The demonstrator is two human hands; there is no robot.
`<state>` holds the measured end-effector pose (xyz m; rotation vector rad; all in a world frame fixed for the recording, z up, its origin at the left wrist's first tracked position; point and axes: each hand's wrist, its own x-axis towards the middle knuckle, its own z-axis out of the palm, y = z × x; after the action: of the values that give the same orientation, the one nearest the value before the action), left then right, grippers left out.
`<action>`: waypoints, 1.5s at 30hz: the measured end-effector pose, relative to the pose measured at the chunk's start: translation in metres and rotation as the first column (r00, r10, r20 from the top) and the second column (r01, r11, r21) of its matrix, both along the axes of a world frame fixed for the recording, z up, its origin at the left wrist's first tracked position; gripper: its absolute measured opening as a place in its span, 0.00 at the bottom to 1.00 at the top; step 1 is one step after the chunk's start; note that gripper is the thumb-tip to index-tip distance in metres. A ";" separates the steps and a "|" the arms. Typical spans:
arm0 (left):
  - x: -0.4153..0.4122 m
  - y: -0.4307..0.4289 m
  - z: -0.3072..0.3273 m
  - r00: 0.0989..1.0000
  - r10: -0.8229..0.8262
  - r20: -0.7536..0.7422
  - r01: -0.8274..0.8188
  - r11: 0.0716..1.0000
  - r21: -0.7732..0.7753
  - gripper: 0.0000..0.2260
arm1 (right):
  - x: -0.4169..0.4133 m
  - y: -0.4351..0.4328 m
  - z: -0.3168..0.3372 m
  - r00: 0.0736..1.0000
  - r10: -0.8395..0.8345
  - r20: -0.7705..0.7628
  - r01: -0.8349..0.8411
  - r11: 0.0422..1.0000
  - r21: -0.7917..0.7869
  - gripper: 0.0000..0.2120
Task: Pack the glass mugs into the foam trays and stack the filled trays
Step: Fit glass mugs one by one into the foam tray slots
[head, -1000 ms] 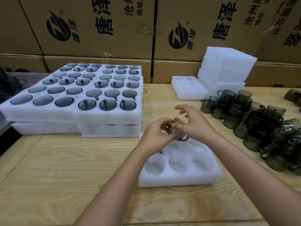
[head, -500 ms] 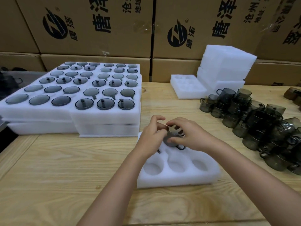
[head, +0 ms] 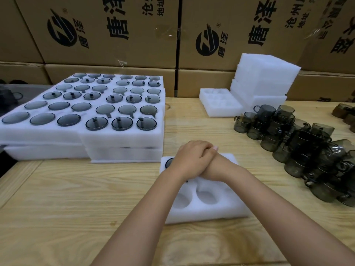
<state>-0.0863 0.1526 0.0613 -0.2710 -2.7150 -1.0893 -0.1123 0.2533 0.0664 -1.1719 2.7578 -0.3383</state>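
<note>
Your L hand [head: 189, 161] lies across your R hand [head: 219, 168], both stacked on the back row of the near foam tray [head: 207, 214], which sits on the wooden tabletop [head: 76, 198]. The L fingers [head: 200, 147] bend over the R hand; can't tell whether either hand grips anything underneath. The dark rim of a mug [head: 169, 162] peeks out at the tray's back-left pocket, touching your L hand. Two round pockets show in the tray's front row. Behind-left of the tray: filled trays [head: 119, 137], stacked. Right of it: a pile of loose mugs [head: 299, 143]. Behind-right: a spare tray [head: 221, 110] & a tall foam stack [head: 265, 73]. Further back: cardboard boxes [head: 115, 35].
</note>
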 end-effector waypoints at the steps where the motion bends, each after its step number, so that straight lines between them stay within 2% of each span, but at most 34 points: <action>1: 0.000 0.001 -0.004 1.000 -0.005 -0.005 0.005 0.999 -0.037 0.16 | 0.000 0.003 -0.001 1.000 0.005 0.019 -0.005 1.000 -0.015 0.16; 3: -0.001 0.003 -0.010 1.000 -0.012 0.005 0.012 0.992 -0.124 0.17 | 0.003 0.006 -0.004 0.997 0.034 0.066 -0.034 0.999 -0.012 0.20; 6: -0.002 0.006 -0.017 0.995 -0.032 0.094 0.055 0.965 -0.257 0.19 | 0.005 0.009 -0.008 0.995 0.074 0.068 -0.079 0.994 0.079 0.25; 9: -0.004 0.004 -0.016 0.987 -0.048 0.155 0.092 0.954 -0.286 0.20 | 0.006 0.008 -0.007 0.993 0.091 0.073 -0.098 0.990 0.099 0.25; 14: 0.000 0.005 -0.012 0.985 -0.037 0.170 0.089 0.946 -0.313 0.20 | 0.006 0.009 -0.012 0.996 0.073 0.055 -0.074 0.997 0.016 0.24; 16: 0.002 0.006 -0.009 0.988 -0.023 0.155 0.070 0.950 -0.306 0.20 | 0.004 0.009 -0.013 0.995 0.060 0.083 -0.054 0.996 -0.068 0.23; 18: 0.008 0.001 -0.005 0.997 -0.003 0.073 0.021 0.968 -0.250 0.20 | 0.004 0.009 -0.011 0.975 0.104 0.196 -0.052 0.965 -0.255 0.19; 20: 0.014 -0.013 0.000 0.999 0.039 -0.036 -0.041 0.997 -0.065 0.18 | -0.001 0.018 -0.004 0.948 0.113 0.297 0.046 0.875 -0.481 0.13; 21: 0.017 -0.024 0.002 0.995 0.085 -0.060 -0.080 0.994 0.075 0.17 | -0.011 0.027 0.001 0.972 0.033 0.231 0.095 0.847 -0.523 0.13; 22: 0.020 -0.035 0.003 0.989 0.144 -0.047 -0.130 0.968 0.216 0.15 | -0.025 0.039 0.007 0.990 -0.115 0.082 0.141 0.858 -0.493 0.14; 23: 0.022 -0.045 0.003 0.979 0.205 -0.010 -0.190 0.923 0.334 0.13 | -0.042 0.053 0.014 0.960 -0.264 -0.095 0.200 0.881 -0.428 0.15; 24: 0.022 -0.054 0.002 0.965 0.261 0.029 -0.250 0.879 0.405 0.12 | -0.061 0.069 0.022 0.886 -0.384 -0.261 0.285 0.894 -0.346 0.15; 25: 0.023 -0.061 0.000 0.953 0.298 0.060 -0.295 0.855 0.428 0.11 | -0.080 0.085 0.031 0.797 -0.468 -0.381 0.396 0.882 -0.256 0.15; 27: 0.023 -0.066 -0.007 0.948 0.295 0.119 -0.318 0.855 0.410 0.09 | -0.108 0.112 0.042 0.649 -0.582 -0.490 0.633 0.770 -0.077 0.20; 30: 0.025 -0.056 -0.022 0.951 0.177 0.254 -0.257 0.908 0.330 0.09 | -0.129 0.140 0.043 0.532 -0.692 -0.489 0.809 0.585 0.053 0.27; 32: 0.026 -0.052 -0.031 0.950 0.194 0.244 -0.248 0.945 0.212 0.12 | -0.136 0.150 0.040 0.507 -0.712 -0.485 0.848 0.511 0.137 0.26; 34: 0.027 -0.053 -0.032 0.955 0.209 0.213 -0.254 0.944 0.212 0.11 | -0.141 0.155 0.038 0.506 -0.717 -0.479 0.859 0.471 0.203 0.23; 40: 0.027 -0.056 -0.031 0.966 0.186 0.183 -0.211 0.968 0.133 0.10 | -0.141 0.157 0.033 0.534 -0.693 -0.484 0.845 0.461 0.271 0.12; 45: 0.027 -0.057 -0.031 0.973 0.174 0.152 -0.185 0.981 0.062 0.12 | -0.143 0.158 0.031 0.534 -0.668 -0.518 0.829 0.534 0.167 0.11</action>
<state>-0.0589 0.0958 0.0308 0.0688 -2.7499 -1.1975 -0.2554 0.4111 0.0977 0.2029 3.3040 0.4632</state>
